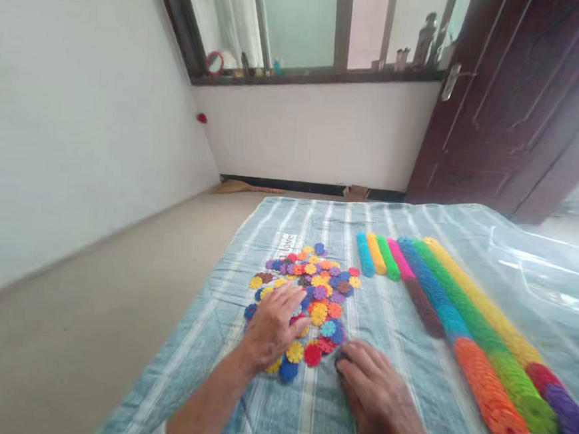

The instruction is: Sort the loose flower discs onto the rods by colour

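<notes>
A loose pile of small flower-shaped plastic discs point(319, 313) in many colours lies on the striped bed cover. My left hand point(273, 326) rests over the pile's left part, thumb apart from the outstretched fingers, hiding some discs beneath. Just right of the pile's near edge, my right hand point(381, 391) has its fingers curled round a dark grey disc point(342, 358); whether there is more than one, I cannot tell. Further right, discs lie stacked in long one-colour rows, among them an orange row point(493, 397), a green row point(482, 322) and a brown row point(423, 304).
A clear plastic box point(556, 265) stands on the blue striped cover point(199, 350) at the far right. Beyond the bed are a windowsill point(320, 77) with small items, a dark red door point(508, 107) and a broom point(236, 186) on the floor.
</notes>
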Motion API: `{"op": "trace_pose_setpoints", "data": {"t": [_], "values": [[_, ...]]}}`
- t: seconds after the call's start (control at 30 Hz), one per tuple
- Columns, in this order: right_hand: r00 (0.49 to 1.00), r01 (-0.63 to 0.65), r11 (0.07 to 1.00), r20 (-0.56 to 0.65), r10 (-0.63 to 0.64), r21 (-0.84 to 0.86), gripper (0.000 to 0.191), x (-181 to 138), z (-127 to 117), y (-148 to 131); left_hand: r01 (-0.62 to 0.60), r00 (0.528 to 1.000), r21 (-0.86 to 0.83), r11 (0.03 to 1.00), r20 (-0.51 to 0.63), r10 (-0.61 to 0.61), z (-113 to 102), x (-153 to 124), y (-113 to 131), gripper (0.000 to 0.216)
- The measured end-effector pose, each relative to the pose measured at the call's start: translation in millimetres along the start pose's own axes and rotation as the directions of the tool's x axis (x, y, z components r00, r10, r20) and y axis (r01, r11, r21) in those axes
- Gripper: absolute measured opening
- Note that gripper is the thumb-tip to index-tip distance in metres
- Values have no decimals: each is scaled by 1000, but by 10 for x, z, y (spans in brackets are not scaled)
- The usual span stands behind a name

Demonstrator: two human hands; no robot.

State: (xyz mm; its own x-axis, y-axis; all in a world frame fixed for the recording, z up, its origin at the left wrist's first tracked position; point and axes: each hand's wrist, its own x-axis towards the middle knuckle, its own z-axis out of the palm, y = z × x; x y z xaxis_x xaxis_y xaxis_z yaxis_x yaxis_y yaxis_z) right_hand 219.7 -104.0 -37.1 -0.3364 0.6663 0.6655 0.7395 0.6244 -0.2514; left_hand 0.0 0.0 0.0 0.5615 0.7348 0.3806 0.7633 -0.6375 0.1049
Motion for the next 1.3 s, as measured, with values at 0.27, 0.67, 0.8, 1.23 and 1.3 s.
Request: {"op": "trace_pose_setpoints", "data": {"t": [0.27, 0.67, 0.8, 1.23, 1.3], "values": [[999, -17, 1000, 34, 17, 2, 28, -13, -32, -15, -48, 995, -98, 994, -88, 39, -14, -18, 84, 21], [1000, 14, 999, -20, -15, -43, 27, -9, -25, -19, -62, 979, -177, 982, -201, 25, -30, -11, 120, 14], [999, 29, 999, -28, -30, -42, 28, -10, -29, -9, -62, 978, -170, 984, -205, 26, -37, -22, 126, 16], [998, 44, 998, -33, -45, -40, 27, -1, -12, -6, -120, 977, -149, 981, -193, 90, -36, -41, 241, 22], [997, 53, 997, -55, -56, -51, 28, 0, -1, 4, -129, 975, -143, 981, -201, 99, -36, -40, 246, 23]]}}
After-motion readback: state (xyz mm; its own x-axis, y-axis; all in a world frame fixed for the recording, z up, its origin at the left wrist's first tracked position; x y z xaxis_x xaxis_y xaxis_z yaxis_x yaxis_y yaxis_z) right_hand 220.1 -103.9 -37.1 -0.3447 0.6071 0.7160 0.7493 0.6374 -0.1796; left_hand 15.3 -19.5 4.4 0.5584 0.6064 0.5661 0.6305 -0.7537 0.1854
